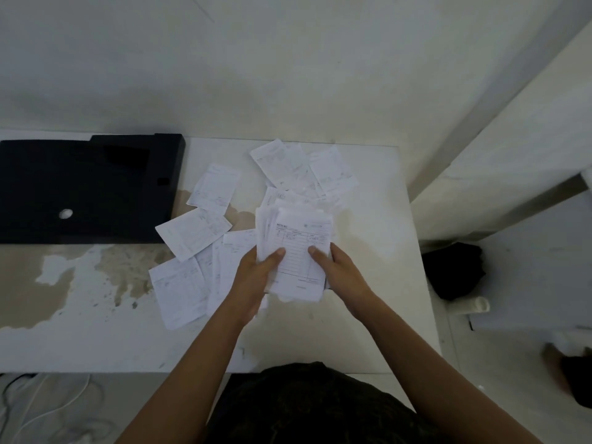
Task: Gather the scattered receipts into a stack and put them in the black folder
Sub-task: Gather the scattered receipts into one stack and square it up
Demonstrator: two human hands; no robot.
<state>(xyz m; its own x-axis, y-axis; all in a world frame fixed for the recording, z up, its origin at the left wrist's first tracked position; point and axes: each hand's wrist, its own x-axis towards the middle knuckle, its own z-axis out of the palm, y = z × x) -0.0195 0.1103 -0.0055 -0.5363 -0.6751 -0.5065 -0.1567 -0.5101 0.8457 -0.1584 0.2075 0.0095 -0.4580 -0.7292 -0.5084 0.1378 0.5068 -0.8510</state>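
A thick stack of white receipts (298,248) is held above the middle of the white table (378,283). My left hand (256,277) grips its left edge and my right hand (339,270) grips its right edge, thumbs on top. Loose receipts lie scattered on the table: several to the left (192,233) and below it (177,290), one further back (214,187), and a cluster behind the stack (301,168). The black folder (86,190) lies flat at the table's far left, apart from both hands.
The tabletop is worn with brown bare patches (38,293) at the left. A wall rises behind the table. Cables (48,408) lie on the floor at lower left. A dark bundle (455,270) sits on the floor right of the table.
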